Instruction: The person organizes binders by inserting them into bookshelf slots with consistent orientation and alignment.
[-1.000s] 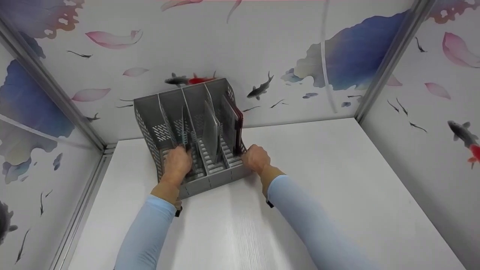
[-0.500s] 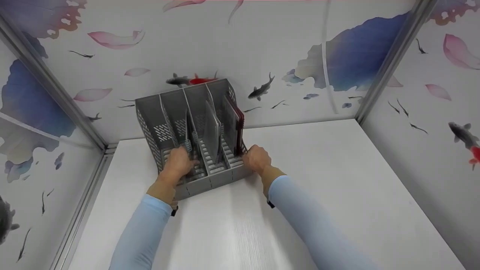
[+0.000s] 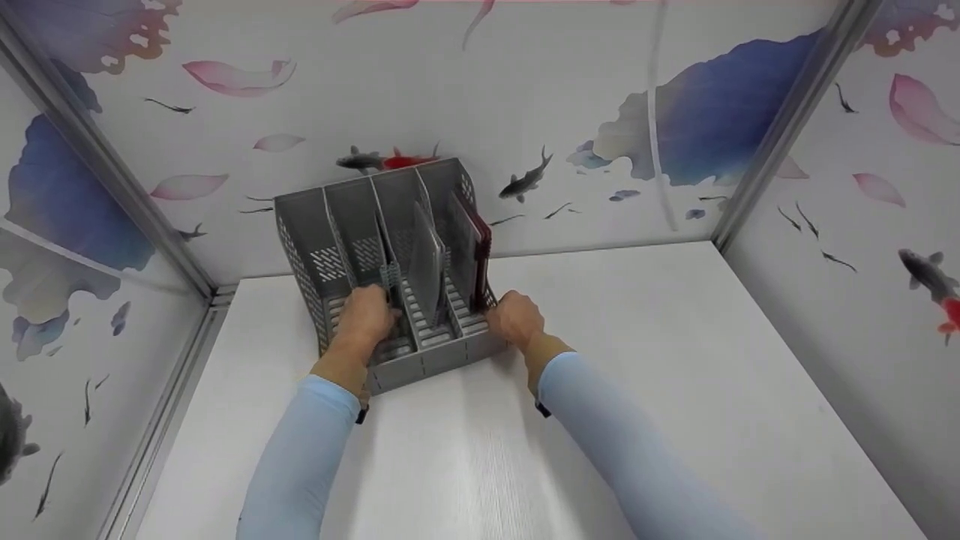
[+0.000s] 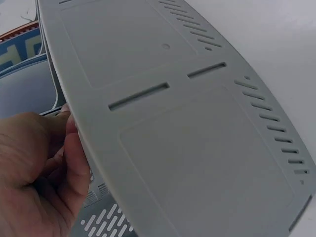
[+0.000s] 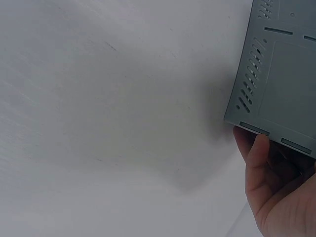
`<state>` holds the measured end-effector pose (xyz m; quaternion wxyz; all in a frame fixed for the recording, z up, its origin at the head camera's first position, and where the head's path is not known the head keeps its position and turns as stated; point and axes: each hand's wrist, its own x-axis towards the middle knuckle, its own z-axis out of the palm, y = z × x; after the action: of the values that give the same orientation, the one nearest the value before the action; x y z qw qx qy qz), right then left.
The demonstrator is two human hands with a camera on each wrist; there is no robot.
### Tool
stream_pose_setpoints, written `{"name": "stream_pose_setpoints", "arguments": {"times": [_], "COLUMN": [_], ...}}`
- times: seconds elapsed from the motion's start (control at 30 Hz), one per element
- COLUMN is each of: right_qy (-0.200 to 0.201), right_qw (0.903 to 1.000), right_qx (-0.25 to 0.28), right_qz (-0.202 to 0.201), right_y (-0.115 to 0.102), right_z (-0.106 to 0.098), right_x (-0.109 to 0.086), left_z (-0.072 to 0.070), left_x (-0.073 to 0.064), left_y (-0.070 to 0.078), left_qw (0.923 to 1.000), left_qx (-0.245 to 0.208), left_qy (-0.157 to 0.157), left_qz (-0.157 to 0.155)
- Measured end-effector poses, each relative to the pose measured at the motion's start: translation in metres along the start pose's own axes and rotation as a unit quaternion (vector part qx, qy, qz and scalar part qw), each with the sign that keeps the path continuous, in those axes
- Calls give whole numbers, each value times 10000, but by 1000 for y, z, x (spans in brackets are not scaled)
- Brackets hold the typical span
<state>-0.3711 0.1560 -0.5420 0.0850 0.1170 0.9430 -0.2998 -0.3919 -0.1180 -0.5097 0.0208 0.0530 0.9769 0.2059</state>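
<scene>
A grey file organizer (image 3: 420, 365) with upright dividers stands turned at an angle on the white table. My left hand (image 3: 365, 315) reaches over its front into the second compartment from the left. There it pinches the lower near edge of a thin dark spiral notebook (image 3: 385, 251); the left wrist view shows this hand (image 4: 34, 168) behind the organizer's front wall (image 4: 163, 118), fingers curled. My right hand (image 3: 516, 319) grips the organizer's front right corner, its fingertips at the slotted lower edge in the right wrist view. The notebook's lower part is hidden.
A grey notebook (image 3: 427, 262) stands in the third compartment and dark red notebooks (image 3: 482, 244) in the rightmost. Close behind the organizer rises a patterned back wall (image 3: 360, 90). Side walls flank the white table (image 3: 637, 315).
The spiral notebook has shifted right, against the divider beside it. My left hand has moved slightly right with it. My right hand keeps its hold on the organizer's corner.
</scene>
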Motion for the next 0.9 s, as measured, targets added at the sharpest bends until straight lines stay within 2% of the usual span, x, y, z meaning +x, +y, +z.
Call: {"name": "stream_pose_setpoints", "arguments": {"times": [0.33,0.57,0.77,0.9], "right_qy": [26,-39,-108,-105], "right_qw": [9999,10000,9998,9988], "right_qx": [-83,-6,159,335], "right_qz": [-52,31,-69,-351], "right_y": [-3,-3,6,16], "right_z": [2,0,-10,-19], "right_x": [-2,2,7,7], "left_z": [1,-4,-10,-17], "left_x": [-1,-4,-7,-13], "left_y": [2,2,11,12], "left_qw": [9992,9999,9998,9980], "left_qx": [225,31,129,432], "left_qy": [316,109,96,166], "left_qz": [134,-117,97,439]}}
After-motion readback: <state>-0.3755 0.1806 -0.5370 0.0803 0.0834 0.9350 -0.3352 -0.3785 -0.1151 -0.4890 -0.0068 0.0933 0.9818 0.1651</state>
